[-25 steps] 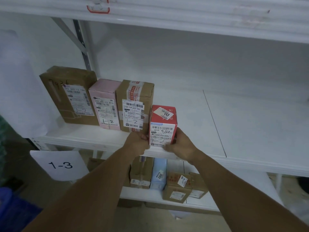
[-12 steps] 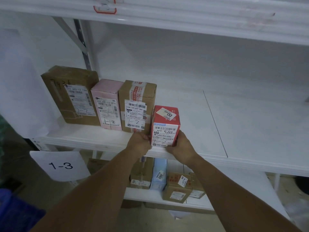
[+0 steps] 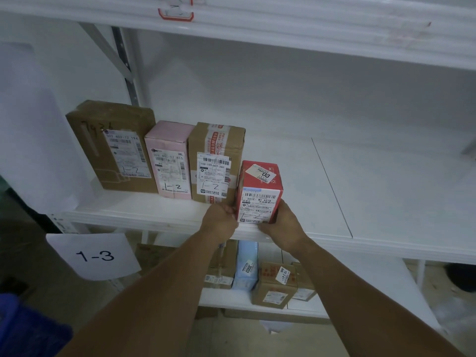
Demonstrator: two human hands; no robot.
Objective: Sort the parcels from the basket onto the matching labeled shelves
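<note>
Item in hand: small upright red cardboard box, white barcode label on its front hand-marked 1-2, white sticker on its top; stands at the front edge of the white metal middle shelf, last on the right of a row of four. Left hand: fingers curled against the lower left side of the red box, grasping it. Right hand: fingers and thumb wrapped round the lower right corner of the same box, grasping it. Row to the left, all upright, labels facing out and marked 1-2: large brown cardboard box with "7936" written on it; pale pink carton just beside it; brown cardboard box bound with red-printed tape, close against the red box, contact not discernible. White paper sign reading 1-3 hangs under the shelf's left end. Lower shelf holds a light blue carton and a small brown box with a white tag, among other brown parcels. Blue plastic basket shows at the lower left corner. Red-bordered label on the upper shelf's edge, text unreadable
</note>
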